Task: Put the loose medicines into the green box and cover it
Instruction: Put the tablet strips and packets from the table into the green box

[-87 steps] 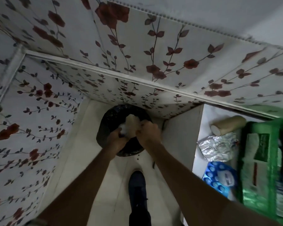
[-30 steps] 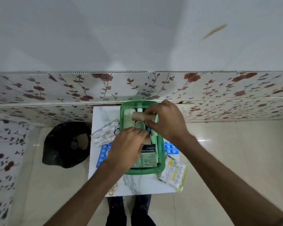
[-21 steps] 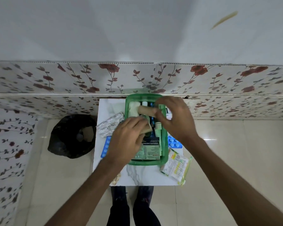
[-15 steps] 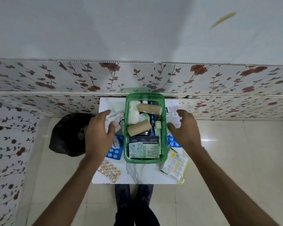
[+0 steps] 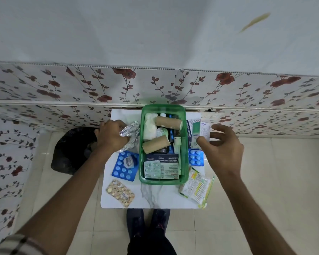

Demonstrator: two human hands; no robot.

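The green box (image 5: pixel 141 144) stands open in the middle of a small white table (image 5: pixel 155 197), holding two tan bandage rolls, white gauze, a small bottle, a dressing carton and a blister strip. My left hand (image 5: pixel 111 136) is closed on a crumpled silver foil pack (image 5: pixel 131 130) just left of the box. Spread open, my right hand (image 5: pixel 222 146) hovers over a green-and-white medicine carton (image 5: pixel 196 128) right of the box. Loose on the table lie a blue blister pack (image 5: pixel 125 165), a yellow pill strip (image 5: pixel 120 193), another blue blister (image 5: pixel 196 158) and a green-yellow sachet (image 5: pixel 197 186).
A black bin bag (image 5: pixel 72 151) sits on the floor left of the table. A floral-papered wall (image 5: pixel 173 83) runs directly behind the table. My feet (image 5: pixel 147 223) stand at the table's near edge on pale floor tiles.
Both hands left the box after the second bandage roll went in. My left hand moved left and closed on the foil pack; my right moved right over the carton.
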